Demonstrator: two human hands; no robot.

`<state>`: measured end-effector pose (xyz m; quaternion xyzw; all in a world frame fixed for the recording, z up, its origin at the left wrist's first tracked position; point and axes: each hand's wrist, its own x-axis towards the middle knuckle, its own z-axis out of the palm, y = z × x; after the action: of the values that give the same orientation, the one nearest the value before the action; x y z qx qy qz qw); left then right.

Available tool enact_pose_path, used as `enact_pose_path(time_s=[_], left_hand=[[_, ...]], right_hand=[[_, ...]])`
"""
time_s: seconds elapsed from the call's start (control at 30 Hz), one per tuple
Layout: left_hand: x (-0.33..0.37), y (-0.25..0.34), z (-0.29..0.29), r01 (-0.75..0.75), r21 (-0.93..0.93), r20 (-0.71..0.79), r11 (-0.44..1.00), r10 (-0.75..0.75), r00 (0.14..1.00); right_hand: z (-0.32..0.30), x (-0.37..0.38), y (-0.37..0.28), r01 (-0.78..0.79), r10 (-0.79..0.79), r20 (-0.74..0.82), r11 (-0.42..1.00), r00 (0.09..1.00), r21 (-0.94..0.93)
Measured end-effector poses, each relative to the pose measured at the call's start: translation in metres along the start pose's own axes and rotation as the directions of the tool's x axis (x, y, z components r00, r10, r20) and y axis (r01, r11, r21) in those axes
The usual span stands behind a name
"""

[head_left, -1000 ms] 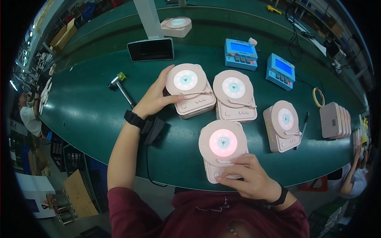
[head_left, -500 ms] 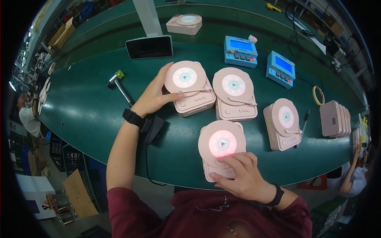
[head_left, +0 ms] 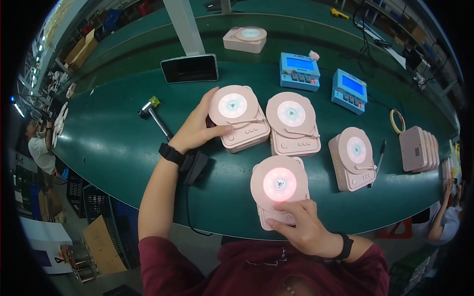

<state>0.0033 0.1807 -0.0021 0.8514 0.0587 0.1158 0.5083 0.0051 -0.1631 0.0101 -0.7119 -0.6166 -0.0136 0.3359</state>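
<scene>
My left hand [head_left: 198,129] is wrapped round the left side of a pink toy record player [head_left: 252,135], thumb on its front near the tonearm, fingers behind the disc. The disc's centre glows white. Close to the table's front edge, my right hand [head_left: 307,229] grips another pink record player [head_left: 261,172]. Its fingertips rest at the lower rim of the disc, the thumb on the lower front panel; they hide the tonearm. This disc glows pinkish red. Beside the left one lies a third lit record player [head_left: 295,146], and a fourth [head_left: 340,163] lies farther right.
A phone-like black screen [head_left: 189,69], two blue devices with displays [head_left: 299,79], a hammer [head_left: 159,120], a black device with a cable [head_left: 196,166], a pen [head_left: 380,157], a tape roll [head_left: 396,121] and stacked pink units [head_left: 414,150] surround my hands. Another record player [head_left: 244,45] sits behind.
The whole view has shifted slightly, with things now lower in the picture. The record player at the back has moved right. Both hands keep their places on the same two record players.
</scene>
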Motion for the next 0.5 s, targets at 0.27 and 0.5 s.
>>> enact_pose_path(time_s=[0.27,0.5], left_hand=[[-0.004,0.037,-0.014,0.052,0.248,-0.174,0.967,-0.009,0.985],[0.119,0.082,0.021,-0.403,0.704,0.217,0.585,0.363,0.906]], right_hand=[[-0.046,-0.016,0.002,-0.094,0.074,0.107,0.975,0.992,0.202],[-0.131,-0.016,0.024,-0.111,0.07,0.141,0.946,0.987,0.305]])
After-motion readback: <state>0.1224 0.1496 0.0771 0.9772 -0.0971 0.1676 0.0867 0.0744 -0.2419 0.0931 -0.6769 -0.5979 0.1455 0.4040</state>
